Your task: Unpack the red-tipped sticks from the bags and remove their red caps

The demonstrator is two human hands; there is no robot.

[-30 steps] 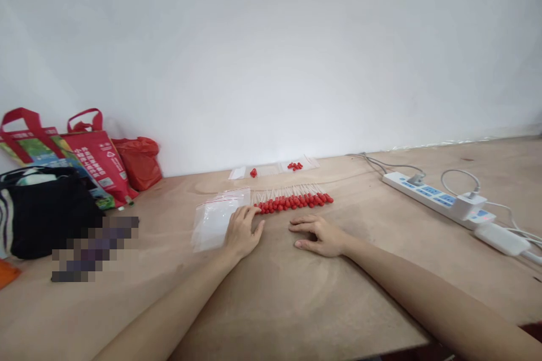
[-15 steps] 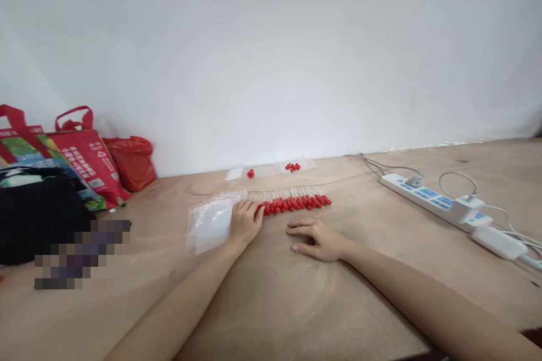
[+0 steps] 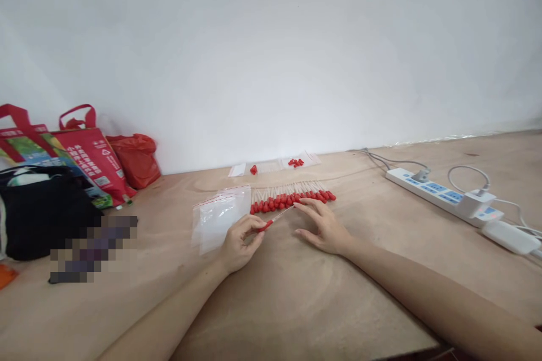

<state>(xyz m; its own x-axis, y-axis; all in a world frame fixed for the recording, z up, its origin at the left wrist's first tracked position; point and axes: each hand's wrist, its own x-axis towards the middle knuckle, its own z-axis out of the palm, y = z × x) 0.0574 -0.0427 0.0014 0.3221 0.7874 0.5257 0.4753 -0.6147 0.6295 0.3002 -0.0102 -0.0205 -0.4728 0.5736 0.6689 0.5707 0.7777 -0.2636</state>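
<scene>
My left hand [image 3: 238,242] pinches one red-tipped stick [image 3: 276,219] by its red end, lifted just off the wooden table [image 3: 296,293]. The stick's pale shaft points toward my right hand [image 3: 322,227], whose fingers are spread and touch the near edge of a row of several red-tipped sticks [image 3: 292,197]. A small pile of clear zip bags [image 3: 220,214] lies just left of my left hand. Farther back, near the wall, two more clear bags [image 3: 275,166] lie flat with a few red pieces on them.
A white power strip [image 3: 440,194] with plugged-in cables and an adapter lies at the right. At the left stand red shopping bags [image 3: 91,152], a red plastic bag [image 3: 138,159] and a black bag [image 3: 42,211]. A white wall rises right behind the table.
My left hand drew back from the row's left end with one stick pinched in it. My right hand moved forward until its fingertips reached the row.
</scene>
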